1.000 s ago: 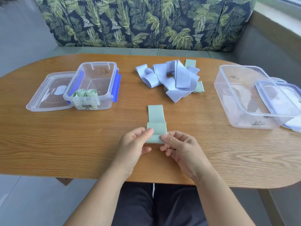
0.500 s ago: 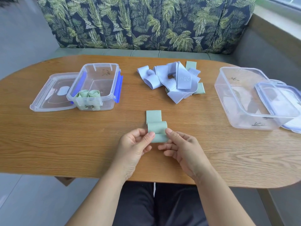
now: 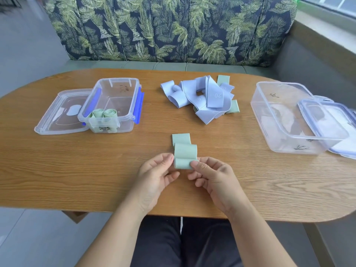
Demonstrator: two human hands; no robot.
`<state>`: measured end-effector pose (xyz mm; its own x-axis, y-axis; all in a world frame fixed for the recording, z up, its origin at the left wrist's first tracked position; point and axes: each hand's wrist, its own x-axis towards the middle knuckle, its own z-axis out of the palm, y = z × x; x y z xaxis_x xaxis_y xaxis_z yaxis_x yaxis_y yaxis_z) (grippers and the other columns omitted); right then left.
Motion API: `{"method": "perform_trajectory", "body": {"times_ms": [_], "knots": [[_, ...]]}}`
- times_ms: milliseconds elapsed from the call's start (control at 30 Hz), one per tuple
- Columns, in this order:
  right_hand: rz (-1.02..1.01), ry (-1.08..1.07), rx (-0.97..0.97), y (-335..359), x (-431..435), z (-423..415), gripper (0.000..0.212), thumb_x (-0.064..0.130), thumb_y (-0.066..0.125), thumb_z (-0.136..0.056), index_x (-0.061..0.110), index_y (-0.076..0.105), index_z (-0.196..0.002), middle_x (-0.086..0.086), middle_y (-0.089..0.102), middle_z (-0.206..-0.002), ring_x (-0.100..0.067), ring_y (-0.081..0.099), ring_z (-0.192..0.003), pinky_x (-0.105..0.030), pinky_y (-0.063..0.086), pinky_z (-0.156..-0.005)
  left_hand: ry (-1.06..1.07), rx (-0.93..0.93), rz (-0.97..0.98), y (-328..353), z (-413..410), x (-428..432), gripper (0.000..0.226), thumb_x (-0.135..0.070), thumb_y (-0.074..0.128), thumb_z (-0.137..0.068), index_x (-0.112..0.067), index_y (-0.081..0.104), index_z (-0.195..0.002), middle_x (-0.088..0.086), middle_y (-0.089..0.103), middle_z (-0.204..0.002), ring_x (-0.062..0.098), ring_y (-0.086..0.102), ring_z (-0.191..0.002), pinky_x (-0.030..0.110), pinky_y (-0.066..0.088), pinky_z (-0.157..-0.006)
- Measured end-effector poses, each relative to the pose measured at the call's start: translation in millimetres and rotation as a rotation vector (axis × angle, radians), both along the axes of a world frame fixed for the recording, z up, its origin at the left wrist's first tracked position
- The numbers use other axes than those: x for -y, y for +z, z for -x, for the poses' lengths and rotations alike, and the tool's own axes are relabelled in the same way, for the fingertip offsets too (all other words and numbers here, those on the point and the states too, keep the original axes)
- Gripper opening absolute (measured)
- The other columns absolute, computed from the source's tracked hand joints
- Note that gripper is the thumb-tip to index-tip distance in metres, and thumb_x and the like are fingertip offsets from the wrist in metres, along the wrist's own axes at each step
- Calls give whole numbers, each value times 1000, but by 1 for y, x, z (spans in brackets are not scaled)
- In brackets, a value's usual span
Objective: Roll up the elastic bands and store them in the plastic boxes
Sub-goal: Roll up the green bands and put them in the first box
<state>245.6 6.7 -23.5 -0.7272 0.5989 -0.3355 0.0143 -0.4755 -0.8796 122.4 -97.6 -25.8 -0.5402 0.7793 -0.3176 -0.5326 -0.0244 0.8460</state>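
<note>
A wooden oval table (image 3: 57,180) stands before a bench (image 3: 134,65) with a leaf-print backrest (image 3: 173,29).

Soft daylight pouring in from the window (image 3: 331,5) at two o'clock, table (image 3: 77,180) glowing evenly bright, shadows lying faint and short, pale sheen glinting on the right plastic box (image 3: 269,116) at three o'clock, floor (image 3: 23,45) at ten o'clock blurring, wide lens bowing the edges.

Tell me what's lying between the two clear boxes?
In the head view, a loose pile of blue and green bands lies between the left box and right box.
</note>
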Motion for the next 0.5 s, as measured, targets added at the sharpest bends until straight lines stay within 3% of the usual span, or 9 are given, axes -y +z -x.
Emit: {"method": "perform_trajectory", "body": {"times_ms": [100, 200, 300, 500], "knots": [[19, 29, 1, 2, -1, 1, 24, 15, 70, -82, 0, 67, -99, -11, 70, -81, -13, 63, -65, -18, 48, -54, -6, 80, -15, 0, 4, 0, 27, -20, 62, -81, -4, 62, -103, 16, 61, -108, 15, 55, -90, 20, 50, -68], [25, 47, -7, 4, -1, 3, 38, 21, 72, -78, -5, 66, -105, -13, 71, -84, -15, 65, -68, -18, 49, -54, -22, 126, -15, 0, 5, -3, 21, -20, 63, -79, -10, 63, -97, 5, 67, -94, 10, 55, -80, 20, 46, -65], [13, 16, -1, 4, 1, 5, 33, 22, 72, -79, -3, 67, -100, -13, 71, -81, -14, 65, -64, -18, 48, -52, -5, 163, -16, 1, 5, -5, 22, -19, 62, -79, -10, 64, -99, 1, 65, -85, 8, 52, -72, 18, 45, -60], [-39, -28, 49, 5, 3, 11, 23, 24, 71, -84, 1, 69, -87, -10, 68, -69, -13, 59, -54, -19, 42, -47, 4, 161, -8, 1, 6, -4, 22, -22, 63, -81, -12, 68, -100, 6, 66, -94, 14, 54, -79, 21, 43, -60]]}}
